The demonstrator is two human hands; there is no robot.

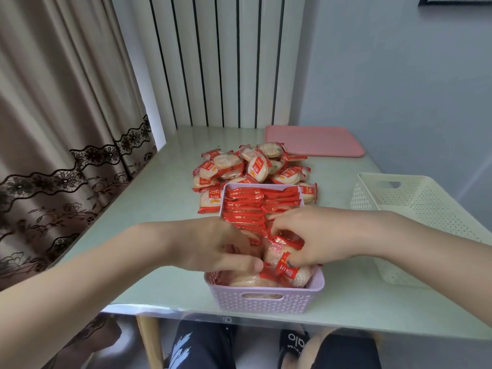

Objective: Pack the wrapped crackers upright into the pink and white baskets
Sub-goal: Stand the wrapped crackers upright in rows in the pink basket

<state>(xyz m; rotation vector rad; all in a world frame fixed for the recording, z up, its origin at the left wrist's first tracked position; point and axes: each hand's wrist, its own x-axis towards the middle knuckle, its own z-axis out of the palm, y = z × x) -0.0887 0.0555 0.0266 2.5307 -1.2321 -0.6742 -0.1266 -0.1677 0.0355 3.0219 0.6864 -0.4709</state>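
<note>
The pink basket [266, 299] stands at the table's near edge, its far part filled with upright rows of red-wrapped crackers [255, 206]. Both hands reach into its near end. My left hand [213, 246] presses against the packed crackers from the left, fingers partly inside the basket. My right hand [311, 235] pinches a wrapped cracker [279, 251] standing in the basket. More crackers [295, 274] lie loose and tilted at the near end. A heap of wrapped crackers [250, 166] sits on the table behind the basket. The white basket [415, 209] stands to the right; no crackers show in it.
A pink tray or lid [314, 141] lies flat at the table's far right corner. A curtain hangs at the left and a ribbed white panel stands behind the table. The person's legs and a slipper show under the glass-topped table [149, 193].
</note>
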